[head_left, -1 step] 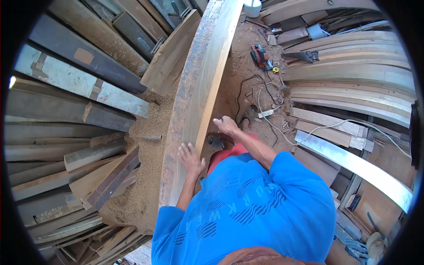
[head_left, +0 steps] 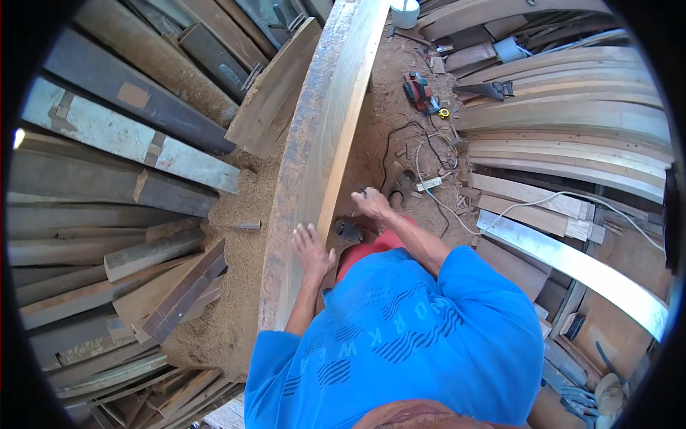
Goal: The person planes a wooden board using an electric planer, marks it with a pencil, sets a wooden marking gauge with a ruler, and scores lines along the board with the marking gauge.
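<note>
A long pale plank (head_left: 330, 150) lies lengthwise on a worn, stained wooden bench beam (head_left: 291, 171). My left hand (head_left: 310, 250) rests on the plank's top face near its close end, fingers stretched out and spread. To the right of the plank's light edge, my right hand (head_left: 373, 204) hangs in the air, apart from the wood. Its fingers are curled together, with a small dark thing showing at them that is too small to name.
On the sawdust-strewn floor at right lie a red power planer (head_left: 419, 93), a yellow tape measure (head_left: 444, 113), a white power strip (head_left: 429, 184) and cords. A handsaw (head_left: 493, 90) sits by stacked boards (head_left: 564, 118). More timber (head_left: 107, 186) crowds the left; a white bucket (head_left: 405, 13) stands far off.
My right hand has shifted slightly right, farther from the plank's edge. The left hand has moved a little up and right along the plank's face.
</note>
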A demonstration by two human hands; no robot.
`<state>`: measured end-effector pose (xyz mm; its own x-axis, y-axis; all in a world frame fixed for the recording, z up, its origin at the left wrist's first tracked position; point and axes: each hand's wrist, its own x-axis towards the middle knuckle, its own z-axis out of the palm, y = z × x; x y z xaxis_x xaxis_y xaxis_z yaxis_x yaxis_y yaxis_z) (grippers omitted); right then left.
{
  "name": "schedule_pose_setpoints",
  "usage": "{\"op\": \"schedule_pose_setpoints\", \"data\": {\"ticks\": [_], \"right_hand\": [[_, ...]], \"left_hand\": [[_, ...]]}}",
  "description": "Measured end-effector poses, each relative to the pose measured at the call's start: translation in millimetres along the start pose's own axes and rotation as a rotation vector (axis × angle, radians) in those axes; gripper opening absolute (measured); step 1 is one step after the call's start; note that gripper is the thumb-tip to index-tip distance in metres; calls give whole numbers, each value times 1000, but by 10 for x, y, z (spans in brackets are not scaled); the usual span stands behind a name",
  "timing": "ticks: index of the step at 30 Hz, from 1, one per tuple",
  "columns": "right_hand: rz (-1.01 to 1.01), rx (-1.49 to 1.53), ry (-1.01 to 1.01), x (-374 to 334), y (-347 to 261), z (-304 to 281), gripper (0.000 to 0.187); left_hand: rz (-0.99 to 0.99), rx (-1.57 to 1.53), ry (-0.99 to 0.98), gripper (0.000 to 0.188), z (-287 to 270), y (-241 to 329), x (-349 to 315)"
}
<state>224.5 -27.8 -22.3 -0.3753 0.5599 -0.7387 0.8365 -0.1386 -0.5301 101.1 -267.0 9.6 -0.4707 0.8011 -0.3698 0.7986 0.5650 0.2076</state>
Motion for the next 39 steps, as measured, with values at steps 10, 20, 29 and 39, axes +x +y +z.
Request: {"op": "schedule_pose_setpoints", "data": {"ticks": [10, 20, 29, 39], "right_hand": [[64, -148, 395, 506, 1993, -1251, 29], [178, -53, 525, 1049, 2813, -2605, 31], [105, -217, 779, 1683, 2735, -3737, 35], [75, -267, 88, 1923, 3868, -2446, 27]], "left_hand": [[208, 75, -101, 109, -382, 918, 1968], [121, 167, 58, 122, -462, 1520, 2977], [-158, 257, 171, 125, -576, 2036, 3974], [-201, 311, 49, 133, -635, 2208, 4065]]}}
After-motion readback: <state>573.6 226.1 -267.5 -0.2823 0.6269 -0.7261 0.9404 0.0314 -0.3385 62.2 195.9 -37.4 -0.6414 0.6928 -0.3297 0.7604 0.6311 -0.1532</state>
